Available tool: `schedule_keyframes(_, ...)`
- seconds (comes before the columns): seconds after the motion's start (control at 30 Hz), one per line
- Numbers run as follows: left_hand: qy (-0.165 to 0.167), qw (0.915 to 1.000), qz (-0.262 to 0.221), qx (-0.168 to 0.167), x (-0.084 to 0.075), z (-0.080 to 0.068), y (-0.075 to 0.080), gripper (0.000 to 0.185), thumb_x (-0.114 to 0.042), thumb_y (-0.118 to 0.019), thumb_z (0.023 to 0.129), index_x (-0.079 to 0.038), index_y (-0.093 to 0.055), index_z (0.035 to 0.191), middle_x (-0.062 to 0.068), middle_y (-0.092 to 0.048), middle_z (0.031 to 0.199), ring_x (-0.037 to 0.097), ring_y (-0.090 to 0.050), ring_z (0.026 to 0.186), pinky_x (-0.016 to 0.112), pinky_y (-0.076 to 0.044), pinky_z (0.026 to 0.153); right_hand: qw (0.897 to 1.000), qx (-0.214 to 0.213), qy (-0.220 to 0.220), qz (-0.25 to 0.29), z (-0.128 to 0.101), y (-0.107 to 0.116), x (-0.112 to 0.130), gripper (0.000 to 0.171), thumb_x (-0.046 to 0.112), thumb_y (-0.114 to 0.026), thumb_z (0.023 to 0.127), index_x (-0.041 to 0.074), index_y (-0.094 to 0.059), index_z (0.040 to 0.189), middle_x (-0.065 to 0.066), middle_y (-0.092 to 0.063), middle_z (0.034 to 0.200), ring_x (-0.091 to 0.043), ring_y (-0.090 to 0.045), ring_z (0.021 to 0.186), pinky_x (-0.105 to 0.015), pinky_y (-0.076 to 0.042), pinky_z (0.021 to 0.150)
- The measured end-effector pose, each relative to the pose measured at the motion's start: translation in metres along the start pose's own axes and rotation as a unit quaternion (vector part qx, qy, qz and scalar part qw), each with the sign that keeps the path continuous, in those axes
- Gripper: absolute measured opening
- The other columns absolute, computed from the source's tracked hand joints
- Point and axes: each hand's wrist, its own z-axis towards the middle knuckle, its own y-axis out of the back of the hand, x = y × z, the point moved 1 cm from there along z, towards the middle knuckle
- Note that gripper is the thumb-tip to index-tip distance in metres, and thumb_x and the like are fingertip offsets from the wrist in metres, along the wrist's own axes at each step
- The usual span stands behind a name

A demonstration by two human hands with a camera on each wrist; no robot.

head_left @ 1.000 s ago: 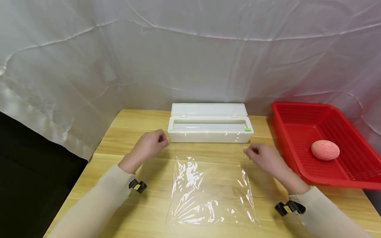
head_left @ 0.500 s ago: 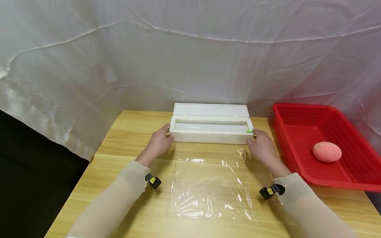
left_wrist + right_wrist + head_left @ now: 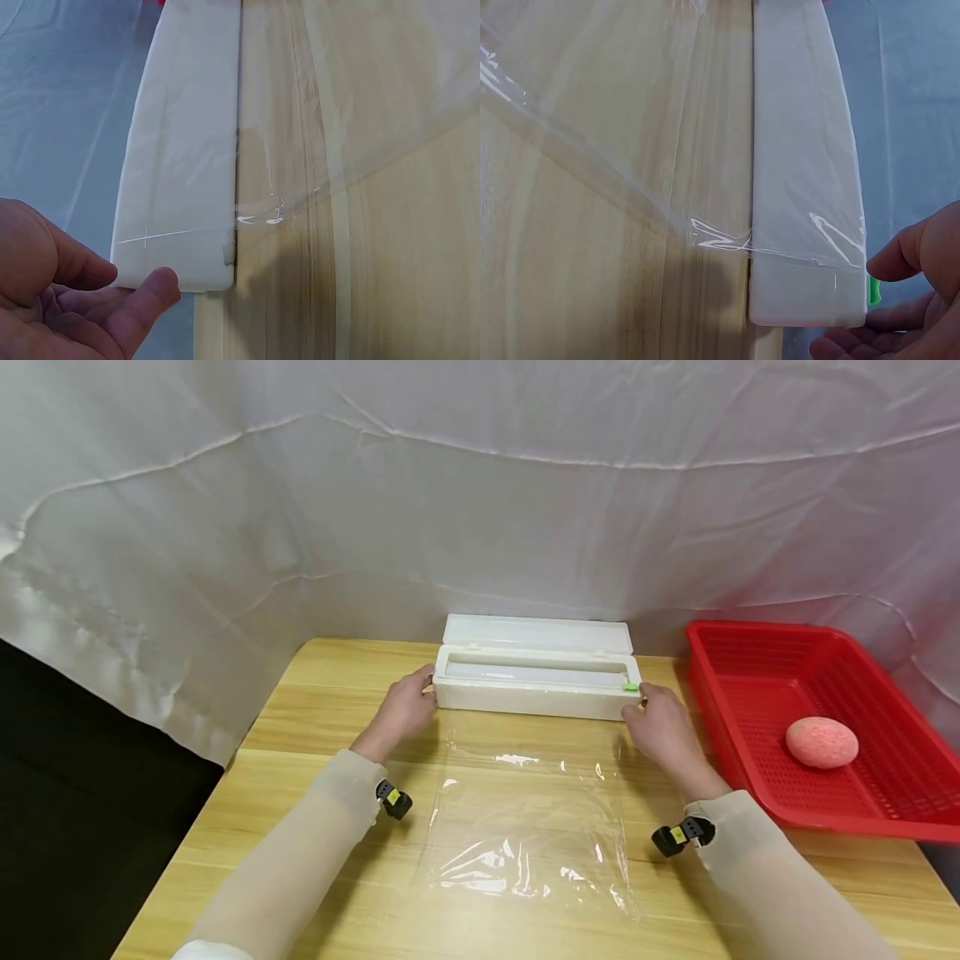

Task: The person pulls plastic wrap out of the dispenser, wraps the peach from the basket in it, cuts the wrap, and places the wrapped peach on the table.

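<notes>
The left hand (image 3: 405, 710) cups the left end of the long white plastic cling-film dispenser box (image 3: 536, 681), thumb and fingers curled round its corner. The box sits open at the back of the pale wooden table (image 3: 300, 710), a clear sheet of film (image 3: 525, 827) lying flat before it. The right hand (image 3: 660, 727) grips the right end likewise, beside the small green slider tab (image 3: 630, 687). Farther right, a red plastic mesh basket (image 3: 750, 693) holds a pink sponge ball (image 3: 822, 742)

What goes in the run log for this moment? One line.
left hand: grips dispenser box left end | right hand: grips right end | cling film: on table
</notes>
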Motion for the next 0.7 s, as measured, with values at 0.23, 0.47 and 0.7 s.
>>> schedule_keyframes(0.23,0.008,0.9996,0.028,0.002,-0.001,-0.01,-0.001,0.057,-0.012,-0.053,0.107,-0.01,-0.038,0.162,0.017,-0.05,0.159,0.038,-0.059,0.134,0.053,-0.051,0.109,1.0,-0.01,0.007,0.004,-0.006,-0.003,-0.001,0.059,0.016,-0.049,0.099,-0.015,-0.043,0.149,-0.039,-0.051,0.142,-0.054,-0.05,0.129,-0.067,-0.041,0.111)
schedule_keyframes(0.47,-0.151,0.9705,0.175,0.067,-0.011,-0.076,-0.024,0.028,-0.012,-0.074,0.095,-0.004,-0.069,0.12,0.01,-0.065,0.115,0.029,-0.058,0.108,0.043,-0.054,0.097,0.998,0.004,0.053,-0.019,-0.057,-0.016,0.001,0.046,0.015,-0.06,0.098,-0.012,-0.057,0.135,-0.033,-0.059,0.126,-0.048,-0.061,0.113,-0.064,-0.053,0.094)
schedule_keyframes(0.7,-0.238,0.9219,0.254,0.17,-0.001,-0.128,-0.042,0.074,-0.051,-0.092,0.074,-0.011,-0.063,0.129,0.008,-0.059,0.134,0.029,-0.052,0.122,0.048,-0.049,0.101,0.974,0.181,0.119,-0.059,-0.112,-0.026,0.001,0.028,0.032,-0.083,0.091,0.015,-0.06,0.091,0.003,-0.053,0.082,-0.012,-0.049,0.073,-0.029,-0.043,0.064)
